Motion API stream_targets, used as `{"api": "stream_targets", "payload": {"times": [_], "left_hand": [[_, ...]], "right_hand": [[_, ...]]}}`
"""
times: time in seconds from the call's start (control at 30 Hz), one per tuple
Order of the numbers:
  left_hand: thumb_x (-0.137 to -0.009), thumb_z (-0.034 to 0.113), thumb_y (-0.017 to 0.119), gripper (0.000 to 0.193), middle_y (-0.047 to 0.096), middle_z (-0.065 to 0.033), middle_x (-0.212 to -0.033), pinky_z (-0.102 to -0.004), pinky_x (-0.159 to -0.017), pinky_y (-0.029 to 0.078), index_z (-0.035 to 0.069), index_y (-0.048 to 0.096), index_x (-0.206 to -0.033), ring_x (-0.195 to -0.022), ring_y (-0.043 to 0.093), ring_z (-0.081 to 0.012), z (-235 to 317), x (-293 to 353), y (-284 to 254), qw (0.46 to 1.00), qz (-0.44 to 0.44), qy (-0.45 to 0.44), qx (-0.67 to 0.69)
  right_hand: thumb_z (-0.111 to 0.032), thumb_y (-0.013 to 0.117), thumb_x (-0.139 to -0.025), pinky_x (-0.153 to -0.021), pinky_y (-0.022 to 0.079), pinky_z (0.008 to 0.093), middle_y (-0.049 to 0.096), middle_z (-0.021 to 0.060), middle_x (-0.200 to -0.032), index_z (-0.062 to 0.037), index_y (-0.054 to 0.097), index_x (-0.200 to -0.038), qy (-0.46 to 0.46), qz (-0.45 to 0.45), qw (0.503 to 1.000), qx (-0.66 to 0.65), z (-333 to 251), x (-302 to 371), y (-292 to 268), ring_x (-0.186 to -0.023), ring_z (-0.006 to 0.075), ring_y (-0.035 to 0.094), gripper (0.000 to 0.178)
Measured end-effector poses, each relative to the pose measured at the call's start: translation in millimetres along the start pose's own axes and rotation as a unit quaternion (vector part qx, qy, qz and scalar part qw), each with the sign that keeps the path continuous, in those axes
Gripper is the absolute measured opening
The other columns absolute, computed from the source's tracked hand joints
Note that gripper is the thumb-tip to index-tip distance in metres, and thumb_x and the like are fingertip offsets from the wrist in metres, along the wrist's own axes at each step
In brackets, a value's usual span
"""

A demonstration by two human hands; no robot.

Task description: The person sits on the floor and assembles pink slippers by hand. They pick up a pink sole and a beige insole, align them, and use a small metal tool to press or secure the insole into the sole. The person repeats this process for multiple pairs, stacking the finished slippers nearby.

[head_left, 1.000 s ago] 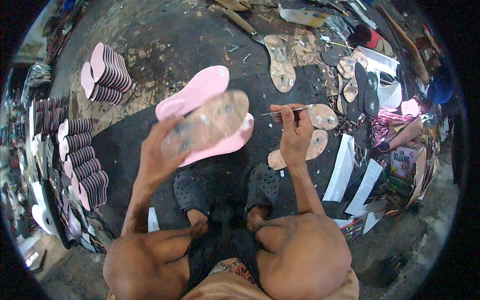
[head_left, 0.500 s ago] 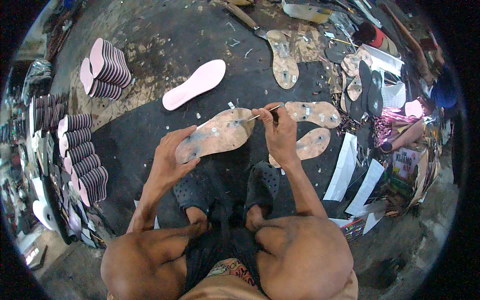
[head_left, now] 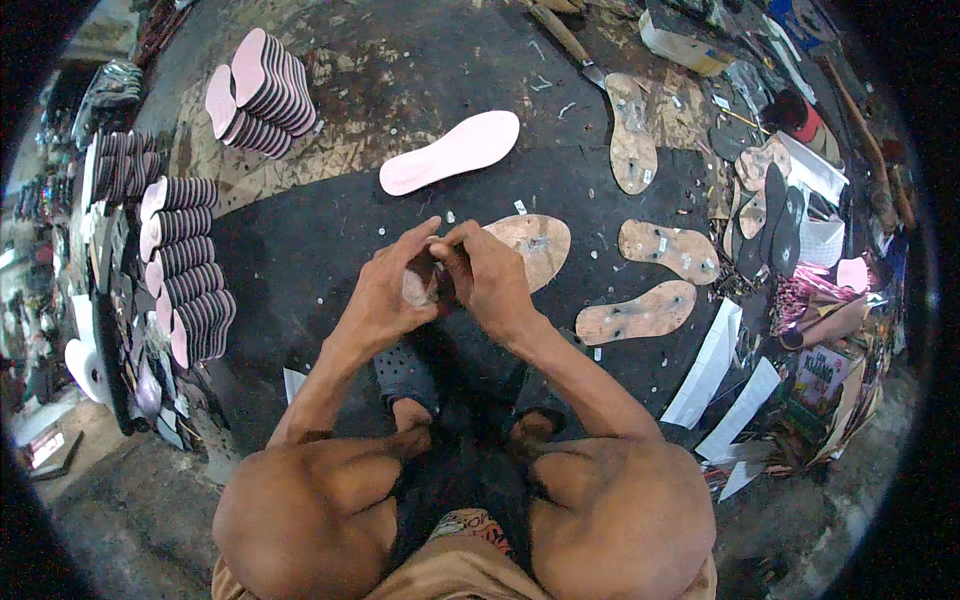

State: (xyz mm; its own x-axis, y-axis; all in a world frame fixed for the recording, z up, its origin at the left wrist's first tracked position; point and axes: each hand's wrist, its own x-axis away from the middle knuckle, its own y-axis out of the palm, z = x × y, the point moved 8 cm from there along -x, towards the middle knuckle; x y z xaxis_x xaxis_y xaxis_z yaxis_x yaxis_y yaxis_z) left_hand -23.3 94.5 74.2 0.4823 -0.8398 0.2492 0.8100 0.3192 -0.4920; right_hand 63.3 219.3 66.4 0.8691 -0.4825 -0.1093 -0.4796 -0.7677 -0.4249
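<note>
Above the black mat (head_left: pixel 300 240), the tan sole (head_left: pixel 545 250) sits partly hidden behind the right hand (head_left: pixel 492 285), whose closure I cannot tell, its left end clamped in the left hand (head_left: pixel 385 292), and could twist loose if that hold slackens.

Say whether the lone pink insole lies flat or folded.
Flat: the pink insole shows its full outline, with no fold.
</note>
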Motion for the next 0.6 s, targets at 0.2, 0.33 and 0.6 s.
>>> {"api": "stream_targets", "payload": {"times": [0.2, 0.33, 0.6], "left_hand": [[-0.073, 0.005, 0.089, 0.099, 0.068, -0.0126, -0.15, -0.0475, -0.12, 0.043, 0.012, 0.048, -0.163, -0.138, 0.061, -0.0371, 4, 0, 3, 0.992, 0.017, 0.063, -0.108], [-0.075, 0.008, 0.088, 0.092, 0.067, -0.0136, -0.15, -0.048, -0.119, 0.045, 0.011, 0.052, -0.16, -0.14, 0.06, -0.0368, 18, 10, -8, 0.973, 0.073, 0.144, -0.164], [-0.076, 0.008, 0.09, 0.08, 0.067, -0.0163, -0.151, -0.0494, -0.127, 0.041, 0.007, 0.063, -0.151, -0.144, 0.06, -0.0369, 3, -30, -27, 0.988, 0.079, 0.099, -0.089]], "right_hand": [[-0.017, 0.078, -0.103, -0.074, 0.058, 0.0497, 0.075, 0.014, -0.096, -0.0062, 0.071, -0.109, -0.006, 0.054, 0.998, -0.036, -7, 46, -15, -0.085, 0.0376, 0.073, 0.015], [-0.019, 0.073, -0.107, -0.076, 0.059, 0.0436, 0.076, 0.0151, -0.098, -0.0045, 0.07, -0.108, -0.071, 0.106, 0.992, -0.019, -19, 52, -46, -0.083, 0.0349, 0.074, 0.015], [-0.023, 0.061, -0.117, -0.079, 0.056, 0.0278, 0.081, 0.0095, -0.108, -0.0006, 0.065, -0.113, 0.145, 0.233, 0.96, -0.054, 74, 52, -151, -0.086, 0.0105, 0.069, 0.023]]}}
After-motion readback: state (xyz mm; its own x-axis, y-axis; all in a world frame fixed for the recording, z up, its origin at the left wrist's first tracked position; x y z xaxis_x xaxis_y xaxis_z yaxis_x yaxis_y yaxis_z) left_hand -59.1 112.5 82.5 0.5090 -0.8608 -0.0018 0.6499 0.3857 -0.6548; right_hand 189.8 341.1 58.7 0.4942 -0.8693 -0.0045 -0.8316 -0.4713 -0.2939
